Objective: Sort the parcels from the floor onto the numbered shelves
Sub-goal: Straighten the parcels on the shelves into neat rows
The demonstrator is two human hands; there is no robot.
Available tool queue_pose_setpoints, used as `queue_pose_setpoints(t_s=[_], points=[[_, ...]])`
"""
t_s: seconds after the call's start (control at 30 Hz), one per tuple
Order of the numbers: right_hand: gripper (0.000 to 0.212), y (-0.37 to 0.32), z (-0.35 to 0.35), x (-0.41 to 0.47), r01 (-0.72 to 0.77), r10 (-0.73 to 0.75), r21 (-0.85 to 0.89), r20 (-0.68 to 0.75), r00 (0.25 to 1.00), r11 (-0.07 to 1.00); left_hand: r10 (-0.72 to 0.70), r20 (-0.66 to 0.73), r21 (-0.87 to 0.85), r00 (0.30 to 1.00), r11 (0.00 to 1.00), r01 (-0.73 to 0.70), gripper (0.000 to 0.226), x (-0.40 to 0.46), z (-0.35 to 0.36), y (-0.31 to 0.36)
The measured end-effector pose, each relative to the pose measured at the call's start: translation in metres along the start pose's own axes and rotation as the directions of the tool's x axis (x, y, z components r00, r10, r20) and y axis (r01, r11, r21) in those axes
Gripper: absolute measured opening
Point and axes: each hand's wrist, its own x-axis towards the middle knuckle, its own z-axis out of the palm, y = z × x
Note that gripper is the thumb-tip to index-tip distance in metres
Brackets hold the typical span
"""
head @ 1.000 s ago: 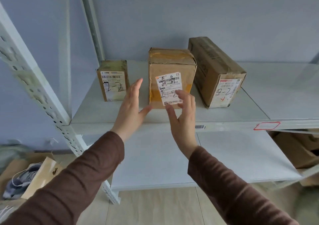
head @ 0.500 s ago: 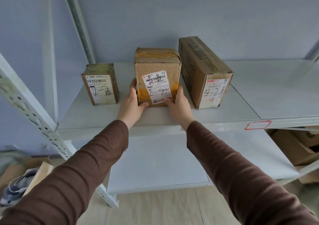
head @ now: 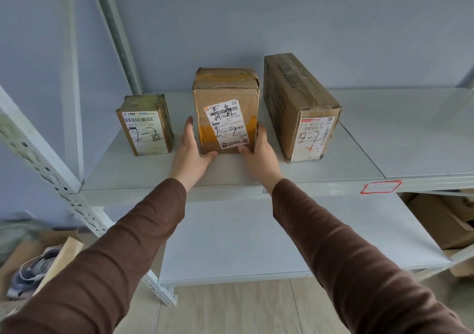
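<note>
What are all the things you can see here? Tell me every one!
middle parcel: 1, brown cardboard with white label marked 2-2, on the upper shelf between the hands
small parcel: 1, brown, label marked 2-2, upper shelf, left
long parcel: 1, brown, label marked 2-2, upper shelf, right
upper shelf: 1, pale grey, holds the three parcels
red-edged tag: 1, on the upper shelf's front edge
lower shelf: 1, pale grey, beneath
shoe: 1, grey, in an open box on the floor, bottom left
left hand: 1, on the middle parcel's left side
right hand: 1, on its right side
sleeves: 2, brown
</note>
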Motion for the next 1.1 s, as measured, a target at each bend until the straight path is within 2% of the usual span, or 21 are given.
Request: queue_pose_setpoints(t_s=[0.1, 0.2, 0.27, 0.37, 0.47, 0.53, 0.63, 0.7, 0.77, 0.93, 1.1], points=[[0.074, 0.007, -0.010, -0.031, 0.109, -0.110, -0.021, -0.056, 0.992, 0.994, 0.027, -0.087, 0.005, 0.996, 1.000, -0.027, 0.114, -0.032, 0.005, 0.010], [0.053, 0.020, -0.028, -0.060, 0.299, -0.308, -0.077, -0.180, 0.934, 0.951, 0.208, -0.155, 0.000, 0.966, 0.978, -0.211, 0.106, -0.057, 0.017, 0.030], [0.039, 0.031, -0.045, -0.070, 0.367, -0.381, -0.105, -0.263, 0.886, 0.924, 0.295, -0.148, -0.019, 0.944, 0.953, -0.301, 0.099, -0.064, 0.030, 0.047], [0.031, 0.050, -0.072, -0.073, 0.380, -0.386, -0.096, -0.390, 0.836, 0.920, 0.349, -0.057, -0.085, 0.935, 0.932, -0.353, 0.090, -0.064, 0.055, 0.071], [0.040, 0.070, -0.099, -0.067, 0.298, -0.263, -0.011, -0.501, 0.825, 0.955, 0.333, 0.061, -0.125, 0.941, 0.938, -0.324, 0.088, -0.053, 0.083, 0.086], [0.051, 0.082, -0.116, -0.057, 0.205, -0.170, 0.021, -0.481, 0.860, 0.979, 0.304, 0.129, -0.144, 0.944, 0.947, -0.285, 0.095, -0.044, 0.103, 0.095], [0.078, 0.092, -0.133, -0.035, 0.059, -0.041, 0.052, -0.298, 0.954, 0.997, 0.248, 0.219, -0.180, 0.944, 0.961, -0.211, 0.109, -0.027, 0.123, 0.106], [0.086, 0.095, -0.139, -0.018, -0.004, 0.016, 0.063, -0.184, 0.983, 0.998, 0.209, 0.267, -0.187, 0.941, 0.969, -0.162, 0.115, -0.015, 0.133, 0.112], [0.083, 0.098, -0.143, -0.006, -0.010, 0.018, 0.068, -0.118, 0.993, 0.998, 0.180, 0.298, -0.194, 0.938, 0.973, -0.125, 0.119, -0.007, 0.140, 0.117], [0.048, 0.107, -0.147, 0.011, 0.040, -0.030, 0.090, -0.115, 0.993, 0.995, 0.155, 0.296, -0.189, 0.943, 0.977, -0.101, 0.118, 0.007, 0.152, 0.122], [0.048, 0.110, -0.150, 0.020, 0.056, -0.050, 0.044, -0.126, 0.991, 0.997, 0.150, 0.313, -0.208, 0.938, 0.974, -0.086, 0.119, 0.019, 0.158, 0.122]])
